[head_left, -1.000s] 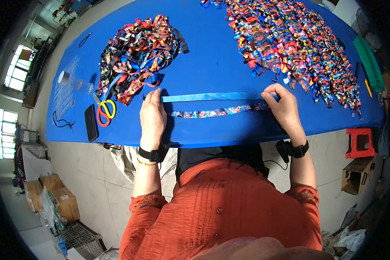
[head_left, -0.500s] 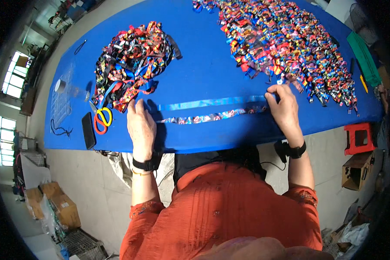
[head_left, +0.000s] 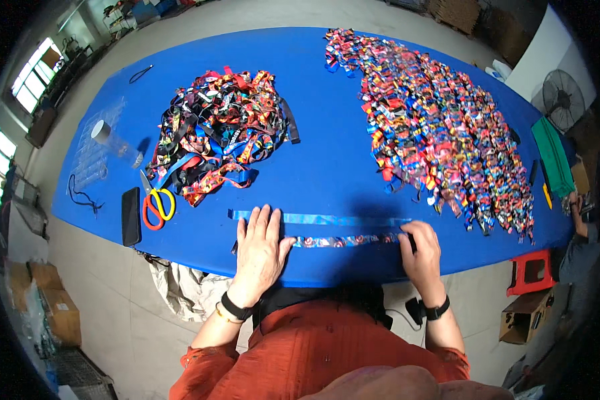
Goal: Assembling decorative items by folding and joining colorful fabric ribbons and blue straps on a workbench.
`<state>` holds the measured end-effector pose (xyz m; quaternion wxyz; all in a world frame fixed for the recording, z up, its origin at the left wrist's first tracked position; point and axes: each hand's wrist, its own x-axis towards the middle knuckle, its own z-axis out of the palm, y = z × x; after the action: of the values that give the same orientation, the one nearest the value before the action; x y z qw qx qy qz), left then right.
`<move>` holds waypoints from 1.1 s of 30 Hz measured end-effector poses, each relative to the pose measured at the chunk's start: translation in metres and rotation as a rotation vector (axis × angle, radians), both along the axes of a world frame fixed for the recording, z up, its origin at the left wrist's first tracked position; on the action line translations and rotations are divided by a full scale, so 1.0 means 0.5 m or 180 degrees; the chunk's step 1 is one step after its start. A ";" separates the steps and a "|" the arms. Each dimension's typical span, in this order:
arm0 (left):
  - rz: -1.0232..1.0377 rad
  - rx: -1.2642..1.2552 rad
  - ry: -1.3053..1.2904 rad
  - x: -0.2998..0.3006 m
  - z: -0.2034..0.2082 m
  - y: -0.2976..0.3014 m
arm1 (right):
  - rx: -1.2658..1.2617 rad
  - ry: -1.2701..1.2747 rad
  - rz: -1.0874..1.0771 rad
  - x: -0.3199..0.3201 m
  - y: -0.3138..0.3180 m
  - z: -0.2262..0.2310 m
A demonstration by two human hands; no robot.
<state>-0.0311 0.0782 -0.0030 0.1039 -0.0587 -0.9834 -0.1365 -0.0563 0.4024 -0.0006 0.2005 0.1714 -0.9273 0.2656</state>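
Two narrow strips lie side by side along the near edge of the table: a plain blue ribbon [head_left: 340, 220] and, closer to me, a dark multicoloured patterned ribbon [head_left: 347, 241]. My left hand [head_left: 259, 250] rests flat over their left parts, fingers stretched out, covering some of both. At the right ends, my right hand [head_left: 423, 257] has its fingers bent in, thumb and forefinger closed at the tip of the patterned ribbon. Beyond the left hand is a tangled heap of colourful ribbons [head_left: 223, 123]. Many short ribbon pieces lie in dense rows [head_left: 440, 133] at the right.
Scissors with red and yellow handles [head_left: 157, 205] and a black phone-like case [head_left: 131, 217] lie at the left. A clear tube with a white cap [head_left: 101, 131] is beyond them. A green box [head_left: 552, 153] and yellow cutter [head_left: 547, 197] sit at the right end of the blue table [head_left: 300, 60].
My left hand has moved right along the ribbons and now lies flat over them. My right hand has shifted from the blue ribbon's end towards the patterned one. The view has tilted.
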 end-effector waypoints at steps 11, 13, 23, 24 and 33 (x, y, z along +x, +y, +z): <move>-0.0147 0.0446 -0.0193 -0.007 -0.020 -0.033 | 0.0463 -0.0218 -0.0280 0.010 -0.012 -0.024; -0.0151 0.0540 -0.0220 -0.009 -0.019 -0.039 | 0.0514 -0.0245 -0.0277 0.007 -0.015 -0.021; -0.0173 0.0884 -0.0506 -0.015 -0.021 -0.052 | 0.0686 -0.0316 -0.0308 0.000 -0.016 -0.029; -0.0187 0.0891 -0.0499 -0.015 -0.023 -0.053 | 0.0695 -0.0321 -0.0308 -0.002 -0.017 -0.029; -0.0134 0.0844 -0.0359 -0.013 -0.015 -0.049 | 0.0640 -0.0279 -0.0287 0.000 -0.024 -0.020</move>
<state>-0.0378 0.0538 -0.0103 0.0524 -0.0572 -0.9596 -0.2705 -0.0562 0.3903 -0.0106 0.1532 0.1370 -0.9639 0.1691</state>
